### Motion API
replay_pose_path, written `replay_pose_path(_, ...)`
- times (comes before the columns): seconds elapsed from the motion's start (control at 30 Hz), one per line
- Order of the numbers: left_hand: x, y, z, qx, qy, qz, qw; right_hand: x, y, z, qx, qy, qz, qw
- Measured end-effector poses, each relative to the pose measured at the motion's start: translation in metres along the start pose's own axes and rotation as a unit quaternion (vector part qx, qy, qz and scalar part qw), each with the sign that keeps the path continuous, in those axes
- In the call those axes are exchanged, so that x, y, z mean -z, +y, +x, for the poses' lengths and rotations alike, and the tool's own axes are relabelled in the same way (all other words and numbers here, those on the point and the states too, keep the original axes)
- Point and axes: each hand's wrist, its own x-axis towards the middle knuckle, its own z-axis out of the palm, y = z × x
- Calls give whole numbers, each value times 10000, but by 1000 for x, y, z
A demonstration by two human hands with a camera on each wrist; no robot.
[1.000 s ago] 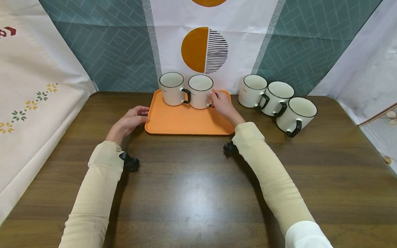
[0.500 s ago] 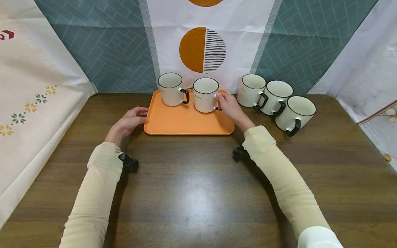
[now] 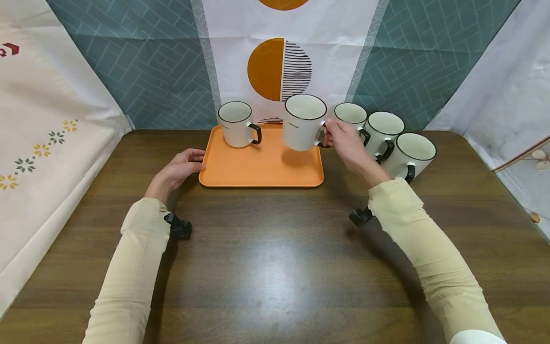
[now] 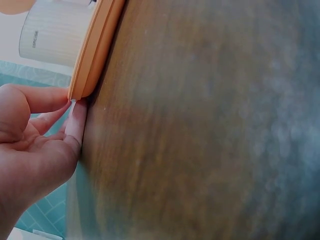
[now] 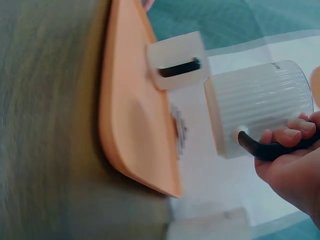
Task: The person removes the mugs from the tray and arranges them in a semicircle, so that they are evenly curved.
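Observation:
My right hand (image 3: 347, 143) grips the black handle of a white ribbed mug (image 3: 302, 125) with a dark rim. Upright, that mug hangs above the right part of the orange tray (image 3: 262, 169), its shadow below it. The right wrist view shows the fingers curled round the handle of the raised mug (image 5: 260, 102), with a gap between its base and the tray (image 5: 132, 95). On the tray's back left stands a second white mug (image 3: 234, 131). At the tray's left edge, my left hand (image 3: 176, 169) pinches the rim between thumb and finger, as the left wrist view shows (image 4: 40, 135).
Three more white mugs stand close together right of the tray: a back one (image 3: 350, 113) partly behind the right hand, a middle one (image 3: 384, 129) and a front one (image 3: 410, 153). A patterned cloth (image 3: 172, 67) hangs behind the brown table (image 3: 240, 248).
My right hand has shifted its mug rightward along the tray and then raised it off the surface. The left hand stays at the tray's left edge.

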Motion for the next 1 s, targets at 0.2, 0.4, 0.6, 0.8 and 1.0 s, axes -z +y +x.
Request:
replay_pose_path(0.2, 0, -1, 1, -37, 27, 18, 10000, 29, -20, -20, 307, 79, 70, 9995)
replay_pose_path(0.4, 1, 0, 0, -64, 3, -25, 10000, 64, -27, -46, 617, 157, 602, 9962)
replay_pose_path(0.6, 2, -2, 0, -72, 0, 9, 10000, 99, -23, -68, 714, 6, 1229, 9898)
replay_pose_path(0.8, 1, -1, 1, -46, -3, 17, 10000, 127, -12, -83, 951, -213, 1998, 9750)
replay_pose_path(1.0, 0, -1, 1, -37, 24, 54, 10000, 152, -2, -96, 1494, -763, 2507, 9534)
